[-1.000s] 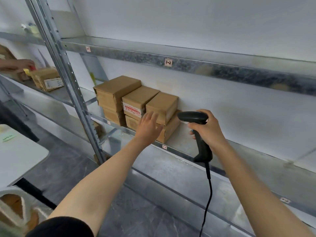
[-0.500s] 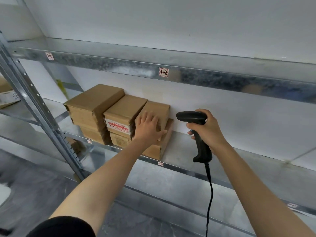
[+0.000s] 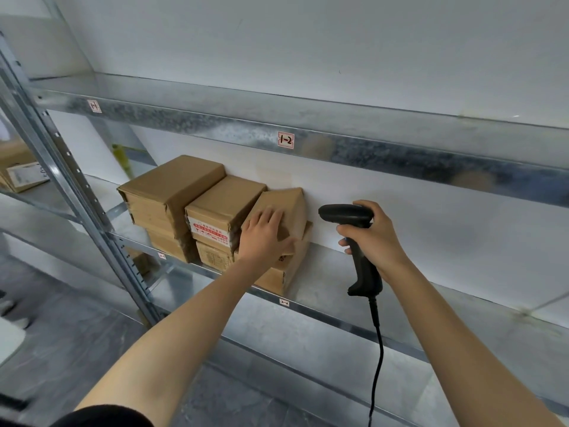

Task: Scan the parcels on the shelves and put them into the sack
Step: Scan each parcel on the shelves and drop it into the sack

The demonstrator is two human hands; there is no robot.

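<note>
Several brown cardboard parcels are stacked on the metal shelf [image 3: 326,272]. My left hand [image 3: 264,235] grips the top right parcel [image 3: 289,208], which is tilted up off the parcel [image 3: 277,275] beneath it. Left of it sit a parcel with a red-printed label [image 3: 221,211] and a larger parcel [image 3: 172,192], each on another box. My right hand [image 3: 372,235] holds a black corded barcode scanner [image 3: 354,235] by its handle, its head pointing left toward the tilted parcel. No sack is in view.
An upper shelf beam [image 3: 338,149] carries a "1-2" tag. A perforated metal upright [image 3: 83,204] stands at the left, with another labelled box [image 3: 21,174] beyond it. The shelf to the right of the parcels is bare metal. Grey floor lies below.
My left hand went from reaching over the top right parcel to gripping it and tilting it up. The view shifted right; the scanner hand stayed roughly in place.
</note>
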